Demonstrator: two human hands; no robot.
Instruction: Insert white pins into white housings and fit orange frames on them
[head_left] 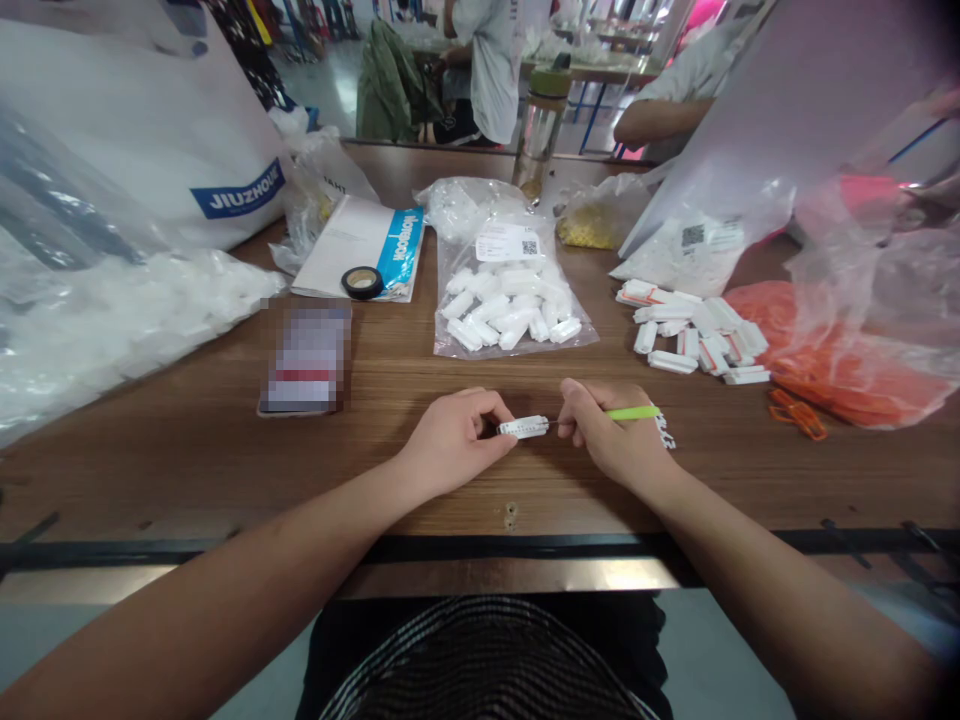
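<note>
My left hand point(454, 440) pinches a small white plastic connector housing point(525, 428) with rows of tiny holes, held just above the wooden table. In my right hand point(611, 430) is a thin pick with a lime-green handle point(634, 412), its metal tip pointing left and reaching the housing's right end. Whether the tip is inside the housing cannot be made out. Small white toothed pieces point(664, 428) show beside my right hand, partly hidden by it. To the right lies a pile of white housings point(701, 335), some with orange parts.
A clear bag of white housings point(514, 290) lies ahead. A phone point(306, 360), a notebook point(360, 245) and black tape point(362, 282) are at left. Orange parts point(796, 414) and an orange-filled bag point(862, 350) lie right. A bottle point(541, 130) stands behind; people work beyond.
</note>
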